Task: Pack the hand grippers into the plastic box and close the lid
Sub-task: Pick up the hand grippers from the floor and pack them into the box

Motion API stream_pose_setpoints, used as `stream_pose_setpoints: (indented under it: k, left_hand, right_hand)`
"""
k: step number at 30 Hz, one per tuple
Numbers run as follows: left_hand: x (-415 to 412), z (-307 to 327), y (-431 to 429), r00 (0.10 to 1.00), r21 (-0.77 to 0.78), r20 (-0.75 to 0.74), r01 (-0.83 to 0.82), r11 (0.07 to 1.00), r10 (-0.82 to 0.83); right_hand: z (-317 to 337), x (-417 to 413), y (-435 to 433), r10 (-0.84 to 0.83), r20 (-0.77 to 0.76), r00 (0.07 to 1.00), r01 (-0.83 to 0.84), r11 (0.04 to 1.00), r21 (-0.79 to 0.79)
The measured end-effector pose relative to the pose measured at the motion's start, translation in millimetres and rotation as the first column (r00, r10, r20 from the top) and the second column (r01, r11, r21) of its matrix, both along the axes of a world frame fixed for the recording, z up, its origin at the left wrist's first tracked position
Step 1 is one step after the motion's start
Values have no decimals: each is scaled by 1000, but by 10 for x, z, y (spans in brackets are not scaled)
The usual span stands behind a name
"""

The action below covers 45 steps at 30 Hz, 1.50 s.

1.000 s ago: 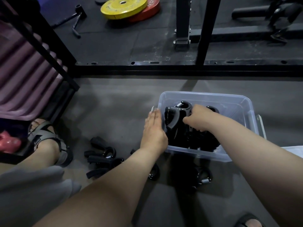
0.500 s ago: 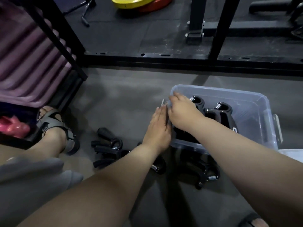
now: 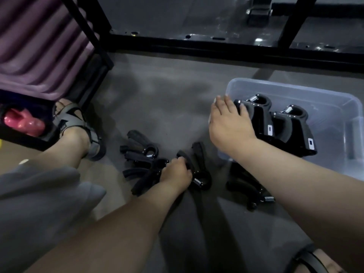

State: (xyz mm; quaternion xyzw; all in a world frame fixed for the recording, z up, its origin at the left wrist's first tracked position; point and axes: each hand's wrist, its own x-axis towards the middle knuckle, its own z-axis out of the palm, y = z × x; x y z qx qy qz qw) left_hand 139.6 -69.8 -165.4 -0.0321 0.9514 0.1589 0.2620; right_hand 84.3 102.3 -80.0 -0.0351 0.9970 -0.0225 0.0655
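1. Left hand [image 3: 175, 172]: our fingers curl round one handle of a hand gripper [image 3: 200, 158] on the floor [image 3: 167, 99]. Its spring end is toward us and its handles point away.
2. Light, stiff, grippy, we judge; best lifted by a handle.
3. Right hand [image 3: 228, 125]: fingers straight, resting on packed hand grippers [image 3: 275, 125] in the plastic box [image 3: 295, 89].

Clear, faintly blue plastic box [image 3: 334, 99]. Inside it, black hand grippers [image 3: 291, 131] with silver springs and small white labels. Left of the box, matte black loose grippers [image 3: 137, 154] on mottled grey floor [image 3: 167, 95]. Farther left, grey-strapped sandal [image 3: 72, 119], glossy pink object [image 3: 23, 121], purple ribbed mats [image 3: 39, 46].
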Motion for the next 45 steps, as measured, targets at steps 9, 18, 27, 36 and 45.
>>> stream_pose_setpoints:
  k: [9, 18, 27, 36, 45]
  left_hand:
    - [168, -260, 3, 983, -167, -63, 162, 973, -174]
    - [131, 12, -17, 936, -126, -258, 213, 969, -239]
    - [-176, 629, 11, 843, 385, -393, -213, 898, 368]
    - [-451, 1076, 150, 595, 686, 47, -603, 407, 802]
    - [-533, 1465, 485, 513, 705, 284, -685, 186, 810]
  right_hand:
    - [-22, 4, -16, 4, -27, 1000, -4, 1000, 18]
    - [-21, -11, 13, 20, 8, 1000, -20, 999, 30]
    - [-45, 135, 25, 142, -33, 989, -140, 989, 40]
    - [382, 247, 87, 175, -3, 985, -165, 923, -348]
    - [743, 468, 112, 116, -98, 988, -151, 825, -545]
